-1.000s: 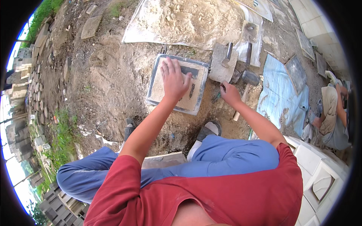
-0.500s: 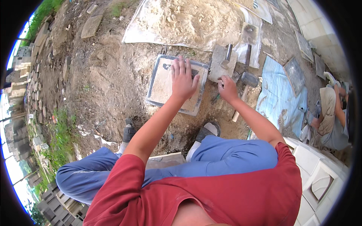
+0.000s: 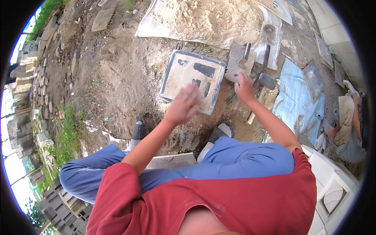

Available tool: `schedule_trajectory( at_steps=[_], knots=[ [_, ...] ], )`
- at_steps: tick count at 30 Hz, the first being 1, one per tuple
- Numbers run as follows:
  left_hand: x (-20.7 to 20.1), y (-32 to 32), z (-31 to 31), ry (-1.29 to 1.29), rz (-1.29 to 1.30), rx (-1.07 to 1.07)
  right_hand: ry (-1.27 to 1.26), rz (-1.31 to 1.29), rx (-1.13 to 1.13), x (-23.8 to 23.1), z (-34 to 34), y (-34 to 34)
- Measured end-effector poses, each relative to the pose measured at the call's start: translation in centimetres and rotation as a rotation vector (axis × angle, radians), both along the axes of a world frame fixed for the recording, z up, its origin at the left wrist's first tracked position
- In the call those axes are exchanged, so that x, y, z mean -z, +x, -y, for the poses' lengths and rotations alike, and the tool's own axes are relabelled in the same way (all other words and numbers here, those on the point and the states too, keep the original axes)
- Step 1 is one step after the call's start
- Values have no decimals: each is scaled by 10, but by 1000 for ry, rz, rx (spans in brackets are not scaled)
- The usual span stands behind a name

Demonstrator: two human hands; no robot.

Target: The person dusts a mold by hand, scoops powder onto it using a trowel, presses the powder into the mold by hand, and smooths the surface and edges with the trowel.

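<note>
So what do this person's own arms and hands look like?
Loose, short, dark red fabric sleeves cover the upper arms, leaving bare forearms without visible straps or markings. The left hand and right hand wear no gloves, and no watch or bracelet shows. The left one is blurred, so finer details can't be told.

Motion smears the left grip (image 3: pixel 185 103), so its fingers blur together; it covers part of the lower rim of the framed panel (image 3: pixel 180 74) at 12 o'clock. The right grip (image 3: pixel 244 88), at 2 o'clock, is curled, and whether it holds anything cannot be told. A green item (image 3: pixel 233 96) at its 7 o'clock is too small to identify. The picture's edge cuts off the powder pile (image 3: pixel 207 17) at 12, a co-worker (image 3: pixel 348 129) at 3 and the red shirt (image 3: pixel 235 203) at 6.
</note>
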State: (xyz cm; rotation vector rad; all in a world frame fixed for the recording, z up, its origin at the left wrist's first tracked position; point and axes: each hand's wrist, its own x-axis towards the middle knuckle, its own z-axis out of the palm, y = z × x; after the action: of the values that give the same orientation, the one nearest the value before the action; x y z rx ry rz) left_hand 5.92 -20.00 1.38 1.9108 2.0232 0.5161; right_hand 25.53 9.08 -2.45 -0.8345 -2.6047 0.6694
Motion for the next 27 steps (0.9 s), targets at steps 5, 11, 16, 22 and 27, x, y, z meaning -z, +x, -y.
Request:
schedule_trajectory(
  at_steps=[5, 11, 16, 22, 27],
  knots=[
    [8, -59, 39, -194, -316, -516, 45, -81, -87, -26, 15, -18],
    [-7, -56, 40, -28, -188, -427, 286, -30, -390, -57, 58, -30],
    [26, -93, 57, -157, -283, -446, 262, 153, -765, -75, 116, -44],
    [-5, -58, 22, -51, -251, -303, 395, 324, -895, -45, 99, -7],
    [-1, 40, 10, -82, -233, -127, 451, 353, -560, -50, 26, -14]
  ],
)
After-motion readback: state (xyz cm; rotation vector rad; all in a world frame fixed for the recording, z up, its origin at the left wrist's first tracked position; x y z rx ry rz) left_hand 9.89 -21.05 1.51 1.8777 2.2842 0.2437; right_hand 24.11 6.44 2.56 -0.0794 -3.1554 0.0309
